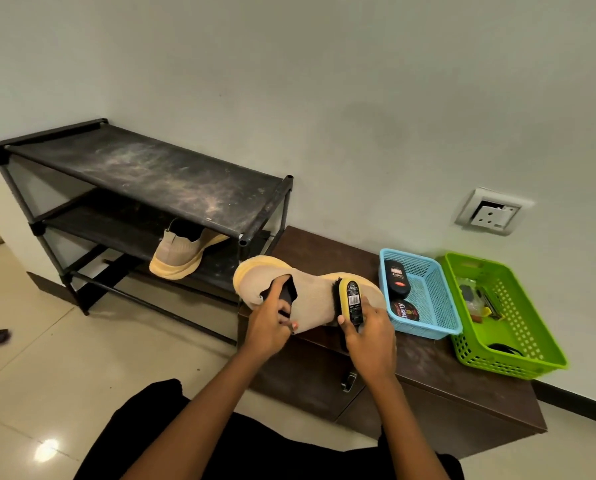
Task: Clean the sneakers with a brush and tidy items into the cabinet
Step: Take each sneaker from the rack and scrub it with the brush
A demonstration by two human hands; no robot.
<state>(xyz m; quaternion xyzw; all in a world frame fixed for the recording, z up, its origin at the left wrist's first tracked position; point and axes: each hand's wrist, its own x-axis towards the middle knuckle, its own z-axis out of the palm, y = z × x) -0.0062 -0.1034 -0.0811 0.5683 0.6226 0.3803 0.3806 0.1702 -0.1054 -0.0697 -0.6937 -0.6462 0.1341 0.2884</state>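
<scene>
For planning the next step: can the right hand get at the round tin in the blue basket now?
Probably not at once. The tin lies uncovered in the open blue basket right beside the right hand, with nothing between, but that hand grips the brush against the sneaker.

The person's forearms (199, 410) are bare along all of their visible length, up to the left hand (268, 327) and the right hand (369, 336). One fingertip of the left hand carries a small dark nail, while the right thumb's nail looks short and pale. A plain black garment (144, 427) fills the near edge, rounded at the near left and showing again to the right of the right forearm; its cloth is matte and unmarked.
</scene>
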